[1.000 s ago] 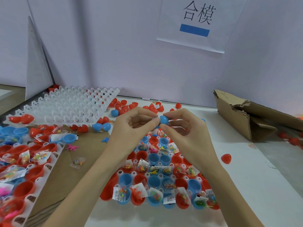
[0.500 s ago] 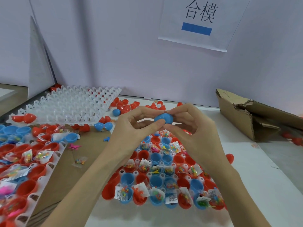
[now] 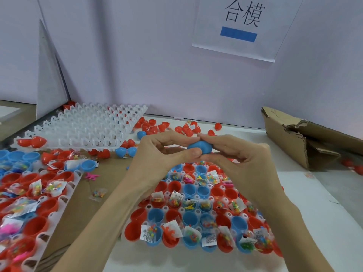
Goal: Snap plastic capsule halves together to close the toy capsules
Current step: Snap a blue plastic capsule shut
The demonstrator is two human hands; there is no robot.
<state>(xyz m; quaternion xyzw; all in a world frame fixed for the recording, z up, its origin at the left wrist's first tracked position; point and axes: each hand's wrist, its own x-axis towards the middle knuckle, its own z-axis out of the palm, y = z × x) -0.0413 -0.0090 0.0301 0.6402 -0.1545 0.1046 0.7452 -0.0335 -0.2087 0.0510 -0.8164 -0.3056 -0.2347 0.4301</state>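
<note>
A blue capsule [image 3: 200, 147] is held in the air between both hands above the middle tray. My left hand [image 3: 157, 154] pinches its left side with thumb and forefinger. My right hand [image 3: 235, 154] pinches its right side, forefinger over the top and thumb underneath. Below them a white tray [image 3: 197, 213] holds red and blue open capsule halves, many with small toy packets inside. Whether the capsule's seam is fully closed is hidden by the fingers.
A second tray of filled halves [image 3: 29, 203] lies at the left. An empty white tray [image 3: 84, 128] sits behind it. Loose red capsules [image 3: 157, 125] and blue capsules [image 3: 125, 151] lie at the back. A torn cardboard box [image 3: 294, 138] stands at the right.
Both hands have turned the blue capsule so more of its shell shows, and they have squeezed closer around it. The hands stay at about the same height above the tray.
</note>
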